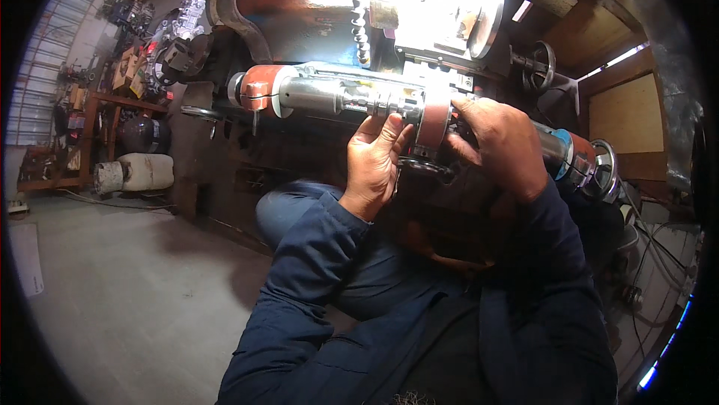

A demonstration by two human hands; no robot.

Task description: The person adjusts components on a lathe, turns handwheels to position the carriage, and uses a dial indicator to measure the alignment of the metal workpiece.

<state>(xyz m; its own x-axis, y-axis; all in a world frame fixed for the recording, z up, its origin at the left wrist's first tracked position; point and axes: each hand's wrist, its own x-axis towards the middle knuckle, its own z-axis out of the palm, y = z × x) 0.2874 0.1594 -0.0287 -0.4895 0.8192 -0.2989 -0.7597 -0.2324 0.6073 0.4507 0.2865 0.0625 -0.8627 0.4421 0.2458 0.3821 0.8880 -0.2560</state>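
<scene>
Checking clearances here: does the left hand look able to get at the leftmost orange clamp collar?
Probably yes: nothing visible blocks the near side of the metal cylinder between the left hand and the orange clamp collar, though the hand would likely need to shift left.

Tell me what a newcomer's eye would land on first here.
Probably the white glare at top centre, which washes out part of the machine there. Just below it, a shiny bar runs across the picture, with the left hand near its middle and the right hand at a red collar. Off to the left, a pale cylinder lies on its side.
</scene>
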